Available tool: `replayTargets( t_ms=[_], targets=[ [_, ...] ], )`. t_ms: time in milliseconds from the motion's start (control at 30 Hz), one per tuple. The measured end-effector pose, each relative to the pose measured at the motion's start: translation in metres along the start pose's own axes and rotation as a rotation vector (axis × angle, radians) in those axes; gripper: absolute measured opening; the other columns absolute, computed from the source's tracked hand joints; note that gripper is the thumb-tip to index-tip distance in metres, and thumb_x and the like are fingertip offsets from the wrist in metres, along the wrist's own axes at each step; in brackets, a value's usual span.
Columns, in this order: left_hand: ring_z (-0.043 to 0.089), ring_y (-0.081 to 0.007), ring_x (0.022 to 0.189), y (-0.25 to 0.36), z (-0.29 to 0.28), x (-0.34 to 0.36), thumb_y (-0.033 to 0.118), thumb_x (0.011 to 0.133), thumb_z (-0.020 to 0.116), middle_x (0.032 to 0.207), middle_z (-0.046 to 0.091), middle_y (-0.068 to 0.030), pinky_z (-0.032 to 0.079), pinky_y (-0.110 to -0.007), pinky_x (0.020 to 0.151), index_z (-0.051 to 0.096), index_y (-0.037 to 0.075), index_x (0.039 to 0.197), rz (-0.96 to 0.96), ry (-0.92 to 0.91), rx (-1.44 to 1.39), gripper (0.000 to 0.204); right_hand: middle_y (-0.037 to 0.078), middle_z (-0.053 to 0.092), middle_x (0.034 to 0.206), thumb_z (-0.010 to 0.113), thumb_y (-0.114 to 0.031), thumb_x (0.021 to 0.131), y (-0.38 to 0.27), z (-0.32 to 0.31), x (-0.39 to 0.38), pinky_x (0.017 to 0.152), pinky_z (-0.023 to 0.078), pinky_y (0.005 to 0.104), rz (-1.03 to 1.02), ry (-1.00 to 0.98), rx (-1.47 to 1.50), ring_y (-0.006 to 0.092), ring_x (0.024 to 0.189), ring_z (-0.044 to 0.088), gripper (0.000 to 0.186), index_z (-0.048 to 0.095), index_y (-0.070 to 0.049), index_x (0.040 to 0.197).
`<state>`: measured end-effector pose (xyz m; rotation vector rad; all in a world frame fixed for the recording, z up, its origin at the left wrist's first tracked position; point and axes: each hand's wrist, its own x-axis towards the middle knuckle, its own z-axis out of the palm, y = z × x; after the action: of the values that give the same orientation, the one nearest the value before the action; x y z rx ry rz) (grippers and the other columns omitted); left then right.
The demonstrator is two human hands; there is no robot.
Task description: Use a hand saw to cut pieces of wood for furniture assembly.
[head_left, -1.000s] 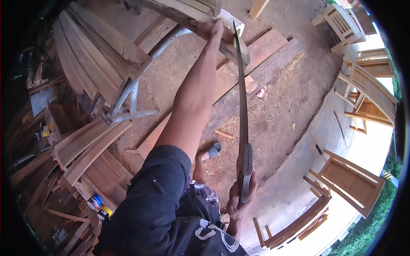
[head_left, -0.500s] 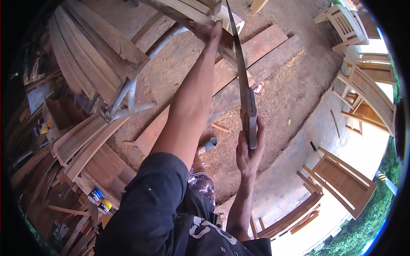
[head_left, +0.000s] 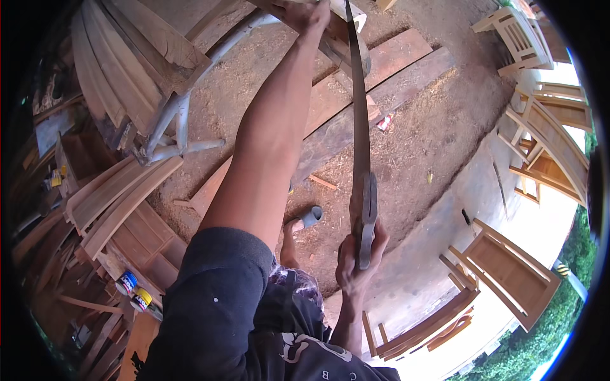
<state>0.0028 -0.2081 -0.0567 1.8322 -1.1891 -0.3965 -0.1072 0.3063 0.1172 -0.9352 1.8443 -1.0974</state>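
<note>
My right hand (head_left: 363, 259) is closed around the dark handle of a handsaw (head_left: 360, 127). The saw's long narrow blade runs away from me to the top edge of the view. Up there my left hand (head_left: 308, 18) grips a piece of wood (head_left: 343, 56), its fingers wrapped over the timber. The blade's far part passes beside that wood, just right of my left hand. Whether the teeth touch it I cannot tell, since the blade's tip leaves the picture.
Long planks (head_left: 401, 56) lie on the dusty ground below the saw. Curved boards (head_left: 121, 70) lean at the left by a pale metal frame (head_left: 166, 124). Two small cans (head_left: 127, 281) stand at lower left. Wooden chair parts (head_left: 508, 267) and a slatted piece (head_left: 518, 39) are at the right.
My right hand has drawn the saw back toward me, lower in the view. My left hand stays on the wood and appears slightly higher, as the view has shifted a little.
</note>
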Motion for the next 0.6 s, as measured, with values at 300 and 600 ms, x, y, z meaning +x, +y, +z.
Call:
replayTargets(
  t_ms=[300, 600],
  targets=[
    [0.045, -0.0485, 0.138, -0.022, 0.002, 0.035, 0.051, 0.08, 0.063, 0.136, 0.062, -0.0265, 0.026, -0.06, 0.119, 0.081, 0.008, 0.105, 0.025, -0.144, 0.104, 0.053, 0.016, 0.067, 0.101, 0.061, -0.009, 0.098, -0.029, 0.053, 0.105, 0.077, 0.053, 0.0349, -0.359, -0.018, -0.027, 0.0215, 0.083, 0.064, 0.046, 0.046, -0.001, 0.141],
    [0.046, -0.0474, 0.138, 0.011, -0.012, -0.003, 0.052, 0.08, 0.063, 0.128, 0.067, -0.0258, 0.02, -0.06, 0.122, 0.08, 0.009, 0.109, 0.099, 0.072, 0.253, 0.054, 0.017, 0.065, 0.112, 0.062, 0.001, 0.092, 0.018, 0.016, 0.039, 0.086, 0.051, 0.0353, -0.27, -0.039, -0.072, 0.0185, 0.095, 0.062, 0.057, 0.041, 0.003, 0.144]
  ],
)
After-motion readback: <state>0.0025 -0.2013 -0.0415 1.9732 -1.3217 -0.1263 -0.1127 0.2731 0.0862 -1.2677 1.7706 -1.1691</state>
